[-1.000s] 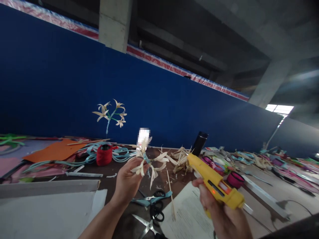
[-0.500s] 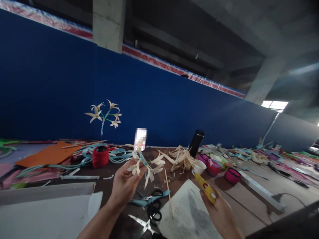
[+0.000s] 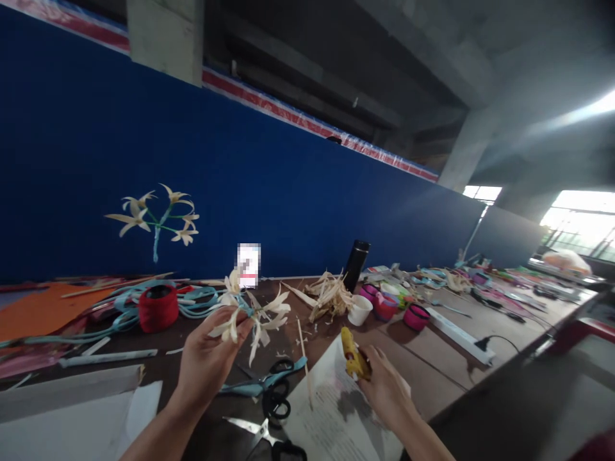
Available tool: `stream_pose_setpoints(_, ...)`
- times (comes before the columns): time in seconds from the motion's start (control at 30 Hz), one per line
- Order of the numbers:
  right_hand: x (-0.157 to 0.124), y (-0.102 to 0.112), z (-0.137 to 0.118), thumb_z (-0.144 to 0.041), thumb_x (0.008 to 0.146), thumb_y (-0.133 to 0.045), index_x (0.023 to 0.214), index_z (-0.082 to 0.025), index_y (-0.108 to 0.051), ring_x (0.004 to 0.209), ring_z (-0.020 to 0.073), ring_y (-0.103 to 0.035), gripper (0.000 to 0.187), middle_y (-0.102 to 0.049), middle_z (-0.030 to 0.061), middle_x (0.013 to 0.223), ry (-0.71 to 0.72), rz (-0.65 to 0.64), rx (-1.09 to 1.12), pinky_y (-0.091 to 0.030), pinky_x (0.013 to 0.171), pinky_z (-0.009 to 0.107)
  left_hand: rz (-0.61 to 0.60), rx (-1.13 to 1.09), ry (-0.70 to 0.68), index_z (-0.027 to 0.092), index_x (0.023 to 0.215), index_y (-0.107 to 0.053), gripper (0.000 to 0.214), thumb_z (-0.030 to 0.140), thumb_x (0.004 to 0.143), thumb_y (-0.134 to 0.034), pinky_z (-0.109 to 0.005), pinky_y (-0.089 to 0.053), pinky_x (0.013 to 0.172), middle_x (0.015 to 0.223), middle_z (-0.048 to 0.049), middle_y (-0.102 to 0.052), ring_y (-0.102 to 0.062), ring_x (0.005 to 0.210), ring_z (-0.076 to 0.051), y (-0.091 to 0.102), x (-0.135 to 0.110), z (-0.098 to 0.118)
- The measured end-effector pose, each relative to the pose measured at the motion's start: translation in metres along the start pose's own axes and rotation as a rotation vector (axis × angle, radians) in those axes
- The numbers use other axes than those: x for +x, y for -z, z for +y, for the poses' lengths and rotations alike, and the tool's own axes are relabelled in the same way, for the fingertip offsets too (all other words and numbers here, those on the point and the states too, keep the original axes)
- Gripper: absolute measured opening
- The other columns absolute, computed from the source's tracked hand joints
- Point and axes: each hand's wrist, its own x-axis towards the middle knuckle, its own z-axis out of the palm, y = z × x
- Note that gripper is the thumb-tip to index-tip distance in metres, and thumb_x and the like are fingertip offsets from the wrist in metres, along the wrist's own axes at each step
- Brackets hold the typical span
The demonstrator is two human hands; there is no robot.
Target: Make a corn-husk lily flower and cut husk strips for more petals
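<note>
My left hand (image 3: 204, 362) is closed around a small bunch of cream straw flowers (image 3: 250, 310) bound with blue tape, held up over the brown table (image 3: 432, 378). My right hand (image 3: 384, 387) grips a yellow glue gun (image 3: 352, 358), lowered onto a printed sheet of paper (image 3: 331, 416) with its nozzle pointing away from me. Scissors with black handles (image 3: 276, 400) lie between my hands. A thin straw stick (image 3: 303, 362) rests beside the paper's edge.
A red spool of twine (image 3: 158, 307) and blue strips (image 3: 115, 314) lie left. A finished flower sprig (image 3: 156, 218) stands against the blue wall. Straw scraps (image 3: 329, 294), a black bottle (image 3: 355, 266), a white cup (image 3: 359, 310), pink tape rolls (image 3: 416, 317) and a power strip (image 3: 456, 333) sit farther right.
My right hand has brought the glue gun down from in front of the flowers to the paper. The view has swung to the right. My left hand still holds the flowers.
</note>
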Motion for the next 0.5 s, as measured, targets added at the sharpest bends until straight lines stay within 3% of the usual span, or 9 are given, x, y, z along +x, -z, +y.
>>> stream_pose_setpoints(0.2, 0.016, 0.003, 0.000, -0.027, 0.066, -0.060, 0.102, -0.016, -0.059, 0.084, 0.0218, -0.058, 0.037, -0.060, 0.0070, 0.094, -0.037, -0.121, 0.024, -0.041, 0.075, 0.030, 0.009, 0.035, -0.011, 0.016, 0.068, -0.065, 0.019, 0.034, 0.064, -0.071, -0.024, -0.048, 0.067, 0.073, -0.0018, -0.061, -0.059, 0.072, -0.016, 0.000, 0.001, 0.001)
stream_pose_setpoints(0.5, 0.014, 0.012, 0.013, -0.020, 0.063, -0.058, 0.097, -0.020, -0.063, 0.082, 0.0202, -0.059, 0.034, -0.063, 0.0049, 0.092, -0.048, -0.214, -0.008, -0.040, 0.071, 0.027, -0.044, 0.088, -0.034, 0.018, 0.072, -0.065, 0.015, 0.032, 0.069, -0.068, -0.021, -0.047, 0.063, 0.076, -0.0006, -0.060, -0.058, 0.069, -0.013, 0.000, 0.002, -0.007)
